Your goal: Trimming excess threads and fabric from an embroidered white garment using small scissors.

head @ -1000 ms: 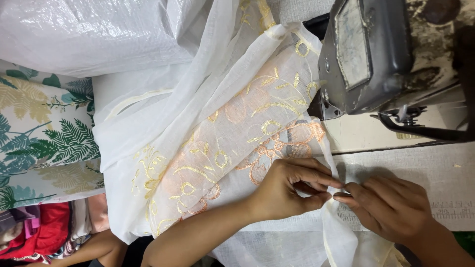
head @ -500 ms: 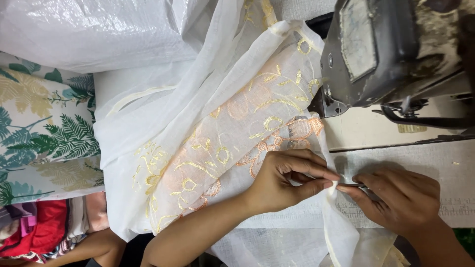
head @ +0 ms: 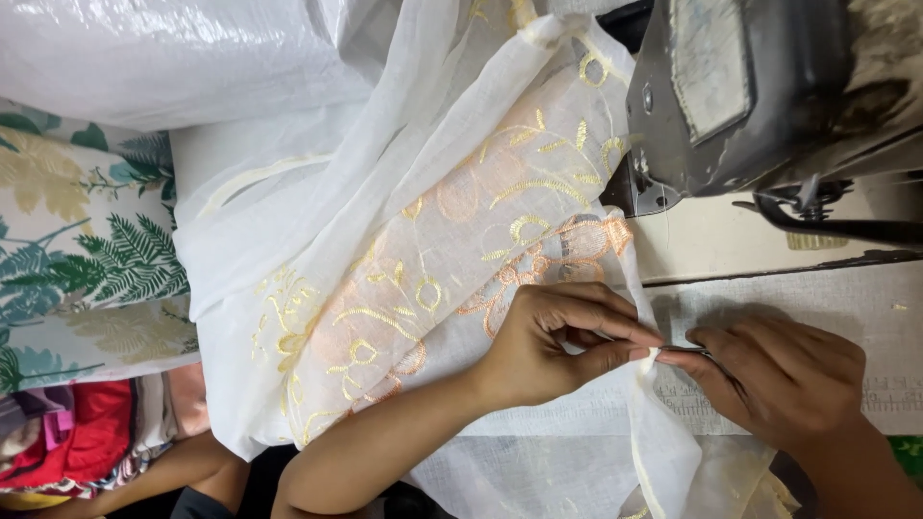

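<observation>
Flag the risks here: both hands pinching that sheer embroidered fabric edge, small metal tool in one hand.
1. The right hand holds a thin metal tool right at the pinch of the left hand; a slip could likely nick a fingertip or snag the sheer embroidered fabric.
2. Loose fabric lies bunched against the sewing machine and might catch on it.

The dark sewing machine head blocks the way above the hands, embroidered sheer fabric heaps across the left, and only the pale tabletop strip beside the machine lies open.
</observation>
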